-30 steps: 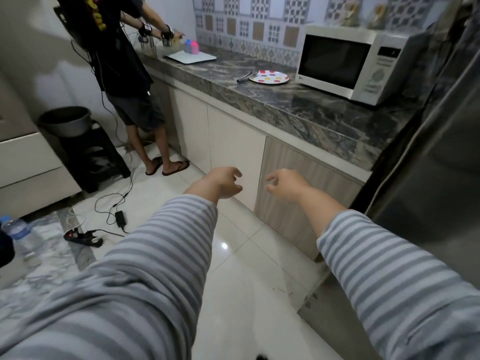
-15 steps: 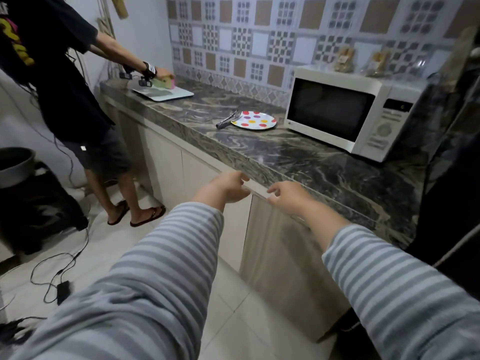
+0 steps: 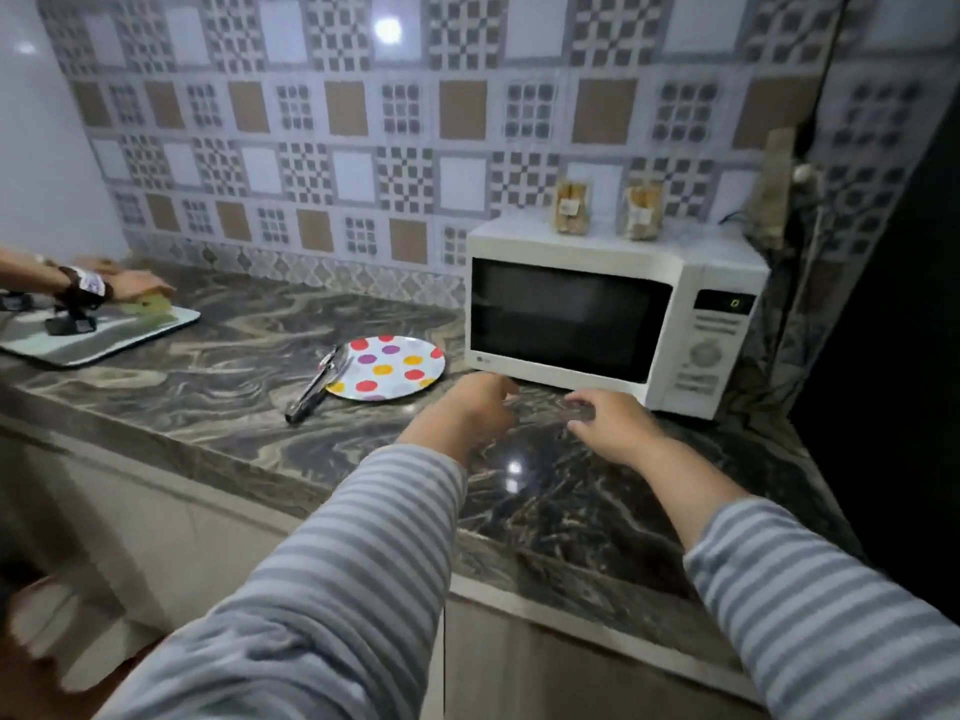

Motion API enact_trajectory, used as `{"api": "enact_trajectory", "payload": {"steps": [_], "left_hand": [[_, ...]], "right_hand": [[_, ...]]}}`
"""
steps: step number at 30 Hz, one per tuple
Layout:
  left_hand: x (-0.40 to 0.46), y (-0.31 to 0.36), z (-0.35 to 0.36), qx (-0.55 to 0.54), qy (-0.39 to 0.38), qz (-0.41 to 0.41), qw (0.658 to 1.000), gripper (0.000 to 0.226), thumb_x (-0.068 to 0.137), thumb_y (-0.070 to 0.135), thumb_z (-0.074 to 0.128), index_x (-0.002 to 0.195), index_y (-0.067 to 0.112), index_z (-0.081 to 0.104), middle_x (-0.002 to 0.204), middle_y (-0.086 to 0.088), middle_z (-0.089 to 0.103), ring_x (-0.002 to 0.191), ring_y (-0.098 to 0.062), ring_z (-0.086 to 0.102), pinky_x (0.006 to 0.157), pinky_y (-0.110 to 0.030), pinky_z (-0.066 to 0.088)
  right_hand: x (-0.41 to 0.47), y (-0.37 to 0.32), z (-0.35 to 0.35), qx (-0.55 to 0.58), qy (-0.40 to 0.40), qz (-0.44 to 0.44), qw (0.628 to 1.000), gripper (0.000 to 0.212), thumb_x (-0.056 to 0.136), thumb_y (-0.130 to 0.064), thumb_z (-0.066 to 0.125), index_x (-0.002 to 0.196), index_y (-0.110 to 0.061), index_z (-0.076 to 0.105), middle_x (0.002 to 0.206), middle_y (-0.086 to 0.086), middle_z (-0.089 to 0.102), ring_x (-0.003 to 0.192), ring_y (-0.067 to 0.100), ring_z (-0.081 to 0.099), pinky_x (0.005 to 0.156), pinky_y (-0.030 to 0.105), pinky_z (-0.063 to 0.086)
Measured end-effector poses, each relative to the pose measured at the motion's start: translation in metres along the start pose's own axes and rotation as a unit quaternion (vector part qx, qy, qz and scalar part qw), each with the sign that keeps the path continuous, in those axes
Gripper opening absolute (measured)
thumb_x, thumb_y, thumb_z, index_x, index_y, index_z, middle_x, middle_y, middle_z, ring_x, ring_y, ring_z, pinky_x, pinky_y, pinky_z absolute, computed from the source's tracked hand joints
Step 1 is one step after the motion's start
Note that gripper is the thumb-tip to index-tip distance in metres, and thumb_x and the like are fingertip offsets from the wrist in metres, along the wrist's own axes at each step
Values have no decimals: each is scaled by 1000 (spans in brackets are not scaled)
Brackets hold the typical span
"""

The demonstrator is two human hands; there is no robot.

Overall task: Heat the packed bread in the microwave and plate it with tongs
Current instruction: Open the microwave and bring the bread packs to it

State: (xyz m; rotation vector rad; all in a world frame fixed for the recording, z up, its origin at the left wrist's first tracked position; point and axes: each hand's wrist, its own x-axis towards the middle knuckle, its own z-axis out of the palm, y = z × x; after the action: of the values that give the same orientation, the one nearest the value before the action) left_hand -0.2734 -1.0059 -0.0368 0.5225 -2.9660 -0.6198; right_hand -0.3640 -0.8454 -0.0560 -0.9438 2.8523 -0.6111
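A white microwave (image 3: 597, 314) stands shut at the back right of the marble counter (image 3: 234, 392). On top of it stand two clear packs of bread (image 3: 572, 206), (image 3: 642, 208). Left of the microwave lies a white plate with coloured dots (image 3: 387, 367), and metal tongs (image 3: 318, 381) rest against its left rim. My left hand (image 3: 475, 407) and my right hand (image 3: 610, 420) hover over the counter just in front of the microwave, fingers loosely curled, holding nothing.
At the far left another person's hands (image 3: 124, 288) work on a white cutting board (image 3: 98, 332). A dark tall appliance (image 3: 893, 356) borders the counter on the right. Patterned tiles cover the wall behind.
The view has risen from the floor to the counter and come closer to the microwave. Both hands have moved forward over the counter's edge.
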Motion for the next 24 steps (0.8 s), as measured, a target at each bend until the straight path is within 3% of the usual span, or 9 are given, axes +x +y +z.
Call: {"api": "enact_trajectory", "payload": {"steps": [4,6,9,12,18,24], "left_hand": [[75,26,-12,-3,26,88,996,47,89,25,60,135,23,53,137,-6,50,128,-26,45,108,-38,38],[105,47,-16,-6,31,126,992,51,89,27,61,139,25,48,141,-5,43,132,-27,38,108,-44,37],[144,80,-24,-1,65,179,982,58,91,27,60,144,23,39,147,-5,35,136,-28,31,108,-46,37],[174,108,-26,3,104,214,971,65,89,32,62,147,22,32,150,-4,29,139,-26,27,109,-46,35],[227,147,-11,66,143,235,959,75,89,50,57,150,25,22,155,0,21,144,-23,18,119,-47,13],[256,164,11,114,216,212,946,92,76,74,53,148,25,23,149,1,25,143,-22,17,120,-48,-2]], "right_hand": [[42,32,-34,-26,64,55,996,42,92,-31,59,133,-29,53,139,3,51,126,26,49,101,38,44],[56,49,-55,-32,100,68,992,46,91,-29,60,136,-29,49,148,7,41,136,28,37,110,40,35],[75,72,-94,-48,148,95,983,61,93,-28,59,147,-31,32,160,8,13,148,28,11,118,41,20],[94,89,-128,-97,151,116,977,73,94,-32,58,153,-29,16,162,7,-2,149,27,-1,119,44,11],[143,120,-159,-168,118,100,974,85,91,-43,59,155,-22,6,163,5,-1,150,24,-4,119,44,3],[173,149,-167,-228,102,52,967,78,96,-45,49,154,-18,6,163,3,2,150,18,2,121,39,3]]}}
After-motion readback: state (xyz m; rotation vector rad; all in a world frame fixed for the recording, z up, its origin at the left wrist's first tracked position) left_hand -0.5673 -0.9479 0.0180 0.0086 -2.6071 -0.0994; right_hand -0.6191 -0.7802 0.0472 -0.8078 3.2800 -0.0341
